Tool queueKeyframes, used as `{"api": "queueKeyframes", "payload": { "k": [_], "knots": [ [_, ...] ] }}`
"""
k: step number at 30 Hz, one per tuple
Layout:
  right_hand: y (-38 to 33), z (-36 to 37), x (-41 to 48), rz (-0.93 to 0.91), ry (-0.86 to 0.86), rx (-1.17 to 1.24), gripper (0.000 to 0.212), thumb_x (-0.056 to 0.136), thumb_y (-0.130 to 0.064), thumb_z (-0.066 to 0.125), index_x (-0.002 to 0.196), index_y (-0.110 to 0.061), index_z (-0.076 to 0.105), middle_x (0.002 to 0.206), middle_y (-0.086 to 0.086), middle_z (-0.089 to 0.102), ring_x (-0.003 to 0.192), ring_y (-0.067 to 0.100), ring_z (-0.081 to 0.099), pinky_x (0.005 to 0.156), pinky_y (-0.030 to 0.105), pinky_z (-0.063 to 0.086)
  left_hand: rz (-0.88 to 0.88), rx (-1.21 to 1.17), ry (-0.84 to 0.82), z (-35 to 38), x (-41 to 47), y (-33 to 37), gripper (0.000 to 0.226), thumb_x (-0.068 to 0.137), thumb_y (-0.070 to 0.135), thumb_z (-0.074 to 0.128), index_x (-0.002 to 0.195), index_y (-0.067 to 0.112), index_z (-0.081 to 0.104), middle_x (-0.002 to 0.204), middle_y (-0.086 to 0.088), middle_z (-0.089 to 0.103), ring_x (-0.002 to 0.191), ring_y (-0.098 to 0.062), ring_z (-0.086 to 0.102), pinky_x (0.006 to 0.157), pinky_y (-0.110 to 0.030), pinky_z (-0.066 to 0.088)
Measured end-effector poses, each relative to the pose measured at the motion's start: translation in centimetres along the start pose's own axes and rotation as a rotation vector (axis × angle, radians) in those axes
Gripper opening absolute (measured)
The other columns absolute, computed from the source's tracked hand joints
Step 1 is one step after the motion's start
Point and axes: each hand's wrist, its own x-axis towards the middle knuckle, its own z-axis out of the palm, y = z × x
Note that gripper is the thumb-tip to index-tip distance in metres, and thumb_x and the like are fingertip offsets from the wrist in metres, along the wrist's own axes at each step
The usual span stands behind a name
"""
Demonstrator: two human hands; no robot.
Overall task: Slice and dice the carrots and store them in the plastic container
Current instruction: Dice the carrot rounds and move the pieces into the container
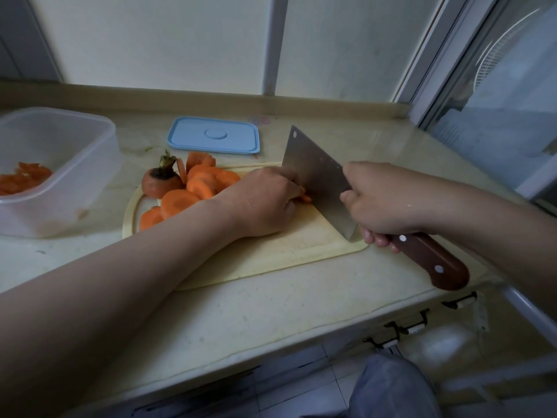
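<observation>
Carrot piece [305,198] on cutting board [271,257], mostly hidden, axis unclear, held under curled left hand [265,203] fingers against cleaver [316,176]. Right hand [382,203] grips the handle; cleaver runs far-left to near-right. Carrot slices [193,188] heaped left; diced bits [24,179] in plastic container [75,140].

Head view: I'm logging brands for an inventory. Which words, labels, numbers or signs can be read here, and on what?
None can be read.
The cleaver blade, the blue lid and the container show no print.
A faint pinkish mark on the counter behind the lid is too blurred to read.
</observation>
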Motion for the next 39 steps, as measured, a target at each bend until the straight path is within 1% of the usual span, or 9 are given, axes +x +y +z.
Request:
{"api": "queueKeyframes", "payload": {
  "k": [5, 11, 15, 18, 20, 25, 30, 34, 39],
  "knots": [
    [0.0, 0.2, 0.8, -0.006, -0.020, 0.000, 0.013, 0.110, -0.018, 0.040, 0.098, -0.012, 0.042, 0.067, 0.025, 0.069, 0.047, 0.031, 0.059, 0.047, 0.036, 0.053, -0.033, -0.022, 0.009, 0.0, -0.1, 0.1, 0.049, 0.081, 0.020, 0.038, 0.112, 0.009, 0.074, 0.108, -0.007, 0.068, 0.099, -0.024, 0.062, 0.084, -0.028, 0.047],
    [-0.2, 0.7, 1.7, -0.011, 0.022, 0.086, 0.008, 0.108, -0.013, 0.041, 0.101, -0.010, 0.044, 0.079, 0.030, 0.071, 0.047, 0.026, 0.057, 0.044, 0.032, 0.051, -0.033, -0.029, -0.012, -0.1, -0.2, 0.1, 0.046, 0.083, 0.019, 0.041, 0.113, 0.010, 0.074, 0.108, -0.007, 0.068, 0.098, -0.023, 0.063, 0.086, -0.033, 0.050],
    [0.2, 0.3, 2.2, 0.003, 0.030, 0.205, 0.024, 0.109, -0.014, 0.041, 0.130, -0.005, 0.046, 0.080, 0.028, 0.073, 0.049, 0.025, 0.058, 0.046, 0.032, 0.053, -0.018, -0.032, -0.011, -0.2, -0.4, 0.3, 0.041, 0.087, 0.015, 0.046, 0.117, 0.010, 0.073, 0.115, -0.006, 0.067, 0.103, -0.021, 0.061, 0.090, -0.033, 0.051],
    [1.7, -0.2, 1.5, -0.016, 0.079, 0.342, 0.035, 0.110, -0.014, 0.042, 0.143, -0.002, 0.042, 0.061, 0.017, 0.069, 0.045, 0.022, 0.059, 0.041, 0.030, 0.050, -0.013, -0.035, 0.016, -0.1, -0.4, 0.1, 0.029, 0.087, 0.006, 0.055, 0.110, 0.007, 0.073, 0.110, -0.007, 0.066, 0.099, -0.021, 0.060, 0.087, -0.031, 0.049],
    [3.3, -0.6, 1.4, -0.007, 0.100, 0.493, 0.043, 0.109, -0.015, 0.042, 0.151, -0.008, 0.036, 0.060, 0.016, 0.067, 0.044, 0.021, 0.056, 0.039, 0.029, 0.047, -0.041, -0.027, 0.053, 0.2, -0.3, -0.1, 0.022, 0.088, 0.006, 0.056, 0.106, 0.005, 0.070, 0.105, -0.008, 0.062, 0.093, -0.023, 0.059, 0.083, -0.034, 0.050],
    [7.0, 0.8, 2.4, -0.004, 0.042, 0.809, 0.025, 0.108, -0.009, 0.044, 0.128, 0.003, 0.051, 0.063, 0.019, 0.064, 0.036, 0.016, 0.045, 0.035, 0.026, 0.041, -0.151, -0.049, 0.123, 0.7, -0.1, -0.2, 0.031, 0.091, 0.010, 0.060, 0.122, 0.005, 0.060, 0.116, -0.008, 0.056, 0.099, -0.023, 0.059, 0.086, -0.037, 0.051],
    [8.5, 3.0, 3.6, -0.046, 0.020, 1.082, 0.027, 0.108, -0.011, 0.046, 0.128, 0.007, 0.049, 0.060, 0.018, 0.059, 0.034, 0.013, 0.042, 0.032, 0.023, 0.037, -0.186, -0.056, 0.065, 0.5, 0.0, -0.2, 0.035, 0.094, 0.020, 0.061, 0.128, 0.011, 0.056, 0.120, -0.002, 0.054, 0.100, -0.018, 0.058, 0.089, -0.037, 0.053],
    [8.7, 3.7, 4.2, -0.090, 0.034, 1.150, 0.021, 0.107, -0.011, 0.047, 0.122, 0.003, 0.051, 0.059, 0.018, 0.056, 0.034, 0.015, 0.041, 0.033, 0.022, 0.037, -0.182, -0.039, 0.074, 0.5, 0.1, -0.3, 0.037, 0.093, 0.023, 0.064, 0.127, 0.010, 0.057, 0.118, -0.003, 0.055, 0.100, -0.016, 0.058, 0.088, -0.036, 0.054],
    [9.2, 4.4, 4.1, -0.153, 0.146, 1.307, 0.012, 0.108, -0.011, 0.046, 0.101, -0.005, 0.053, 0.057, 0.017, 0.057, 0.034, 0.017, 0.043, 0.034, 0.024, 0.038, -0.268, -0.035, -0.009, -0.3, 0.7, 0.8, 0.055, 0.091, 0.034, 0.066, 0.139, 0.013, 0.050, 0.134, -0.002, 0.051, 0.114, -0.016, 0.054, 0.093, -0.019, 0.040]
  ]
}}
